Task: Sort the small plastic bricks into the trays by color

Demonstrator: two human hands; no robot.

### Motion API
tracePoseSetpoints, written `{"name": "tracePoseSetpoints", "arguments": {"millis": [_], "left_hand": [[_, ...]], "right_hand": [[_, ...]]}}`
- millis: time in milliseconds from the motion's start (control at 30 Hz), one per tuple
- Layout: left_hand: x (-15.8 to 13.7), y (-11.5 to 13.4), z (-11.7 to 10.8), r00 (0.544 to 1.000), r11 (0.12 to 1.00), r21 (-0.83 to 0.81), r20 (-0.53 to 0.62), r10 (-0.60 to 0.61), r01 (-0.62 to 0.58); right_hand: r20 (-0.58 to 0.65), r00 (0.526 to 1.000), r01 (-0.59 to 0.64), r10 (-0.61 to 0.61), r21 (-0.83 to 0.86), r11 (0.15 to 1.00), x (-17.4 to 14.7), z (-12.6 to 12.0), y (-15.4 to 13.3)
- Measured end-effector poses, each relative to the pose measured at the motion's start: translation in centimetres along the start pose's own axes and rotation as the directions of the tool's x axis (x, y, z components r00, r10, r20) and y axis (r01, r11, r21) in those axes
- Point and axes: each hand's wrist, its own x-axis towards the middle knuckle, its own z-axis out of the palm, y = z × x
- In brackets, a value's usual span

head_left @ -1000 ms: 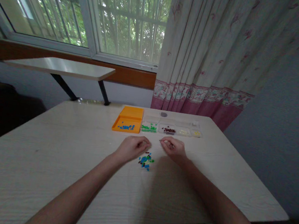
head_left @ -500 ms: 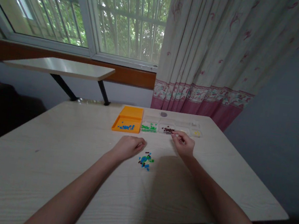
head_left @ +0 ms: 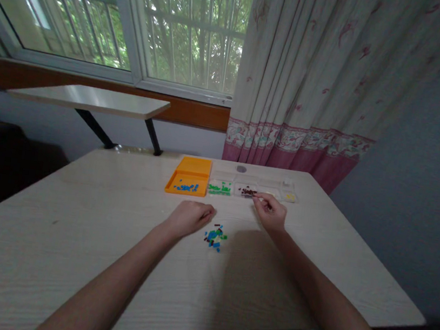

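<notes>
My left hand (head_left: 191, 219) rests on the table with its fingers curled in; whatever they hold, if anything, is hidden. Beside it, to the right and nearer to me, lies a loose pile of small blue, green, dark brown and pale bricks (head_left: 215, 236). My right hand (head_left: 271, 211) is at the front edge of a clear box of dark brown bricks (head_left: 247, 191). Its thumb and forefinger are pinched together at the brown bricks, and what is between them is too small to make out.
An open orange case (head_left: 194, 166) holds blue bricks (head_left: 187, 187). Next to it stands a clear box with green bricks (head_left: 220, 188); further right a clear box holds yellow bricks (head_left: 290, 196). A grey round spot (head_left: 241, 169) is at the table's back edge, below the curtain (head_left: 296, 88). A raised shelf (head_left: 102, 99) is at the back left.
</notes>
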Motion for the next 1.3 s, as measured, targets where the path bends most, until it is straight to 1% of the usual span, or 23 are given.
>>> {"name": "tracePoseSetpoints", "arguments": {"millis": [100,167,233,300,433,533,600,700,733,800,833,867,900,967,1000,1033,1067,1100,1233,1300], "left_hand": [[0.0,-0.1,0.0,1.0,1.0,0.008,0.002,0.03,-0.03],[0.0,-0.2,0.0,0.999,0.999,0.015,0.012,0.05,-0.05],[0.0,-0.2,0.1,0.998,0.998,0.025,0.022,0.065,-0.066],[0.0,-0.2,0.0,0.997,0.997,0.036,0.028,0.066,-0.067],[0.1,0.0,-0.2,0.998,0.998,0.03,0.04,0.052,-0.053],[0.1,0.2,-0.4,0.998,0.999,0.009,0.043,0.053,-0.053],[0.0,0.2,-0.4,0.998,0.999,0.003,0.037,0.054,-0.054],[0.0,0.2,-0.2,0.998,0.999,0.007,0.029,0.048,-0.048],[0.0,0.2,-0.2,0.999,0.999,0.007,0.028,0.045,-0.045],[0.0,0.2,-0.1,0.999,0.999,0.003,0.026,0.038,-0.038],[0.0,0.2,-0.1,0.999,0.999,0.001,0.024,0.035,-0.035],[0.0,0.2,-0.1,0.999,0.999,0.0,0.022,0.032,-0.032],[0.0,0.3,-0.1,0.999,1.0,0.0,0.019,0.029,-0.029],[0.0,0.4,-0.2,1.0,1.0,0.002,0.016,0.019,-0.019],[0.0,0.4,-0.3,1.0,1.0,0.002,0.015,0.012,-0.012],[0.0,0.4,-0.3,1.0,1.0,0.005,0.014,0.004,-0.004],[0.0,0.5,-0.3,1.0,1.0,0.009,0.014,0.0,0.0],[0.0,0.5,-0.3,1.0,1.0,0.016,0.014,-0.002,0.002],[0.1,0.6,-0.1,1.0,0.999,0.041,0.023,0.015,-0.016],[0.1,0.6,0.0,0.999,0.999,0.042,0.026,0.018,-0.019]], "right_hand": [[0.073,0.994,-0.079,0.079,-0.008,0.997,0.1,0.0,0.4],[0.139,0.981,-0.137,0.137,-0.015,0.991,0.3,0.0,0.7],[0.173,0.967,-0.184,0.186,-0.025,0.983,0.4,0.1,1.0],[0.157,0.961,-0.225,0.228,-0.037,0.974,0.6,0.3,1.4],[0.085,0.955,-0.279,0.284,-0.071,0.958,0.9,0.9,2.8],[0.07,0.947,-0.3,0.313,-0.158,0.941,1.1,1.4,4.0],[0.105,0.936,-0.306,0.337,-0.236,0.922,1.2,1.6,4.7],[0.226,0.912,-0.268,0.343,-0.303,0.914,1.0,1.4,5.0],[0.275,0.906,-0.237,0.321,-0.3,0.924,0.8,1.3,4.8],[0.375,0.896,-0.147,0.236,-0.251,0.957,0.5,1.0,4.0],[0.437,0.881,-0.096,0.18,-0.208,0.973,0.3,0.8,3.4],[0.506,0.854,-0.048,0.124,-0.16,0.986,0.1,0.7,2.8],[0.588,0.806,-0.008,0.07,-0.108,0.994,-0.1,0.6,2.1],[0.735,0.678,0.044,-0.013,-0.023,0.999,-0.6,0.6,0.8],[0.787,0.615,0.062,-0.043,0.005,0.998,-0.9,0.7,0.2],[0.819,0.571,0.079,-0.061,0.018,0.997,-1.2,0.8,-0.3],[0.835,0.545,0.097,-0.071,0.021,0.995,-1.5,1.0,-0.8],[0.842,0.534,0.114,-0.078,0.02,0.993,-1.8,1.1,-1.1],[0.826,0.555,0.156,-0.096,0.01,0.988,-2.5,1.5,-1.7],[0.831,0.546,0.151,-0.109,0.03,0.988,-2.5,1.6,-1.7]]}}
